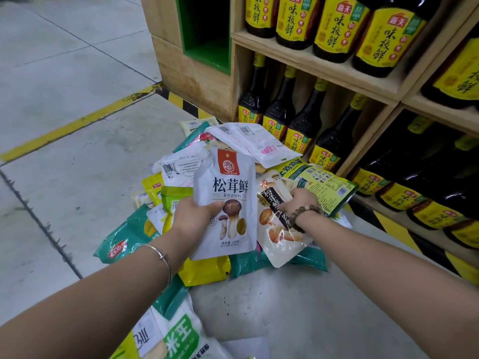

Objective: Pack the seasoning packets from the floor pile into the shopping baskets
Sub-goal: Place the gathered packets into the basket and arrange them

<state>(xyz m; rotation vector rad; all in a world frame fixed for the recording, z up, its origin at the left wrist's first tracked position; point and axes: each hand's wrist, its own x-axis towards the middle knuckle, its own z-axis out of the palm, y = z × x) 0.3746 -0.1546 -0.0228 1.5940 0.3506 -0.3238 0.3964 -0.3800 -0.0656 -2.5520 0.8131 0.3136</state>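
A pile of seasoning packets (pixel 181 164) lies on the concrete floor in front of a wooden shelf. My left hand (pixel 193 215) grips a white spouted pouch with mushroom pictures (pixel 228 182), held upright above the pile. My right hand (pixel 298 202) reaches into the pile and grips a glossy cream mushroom packet (pixel 274 234), with a green and yellow packet (pixel 329 183) just beyond my fingers. White, green, teal and yellow packets overlap one another underneath. No shopping basket is in view.
A wooden shelf (pixel 324 71) with rows of dark soy sauce bottles (pixel 280 112) stands right behind the pile. Yellow and black hazard tape (pixel 181 102) marks the shelf base. A yellow floor line (pixel 72 125) runs left. More green and white packets (pixel 171 335) lie near my left forearm.
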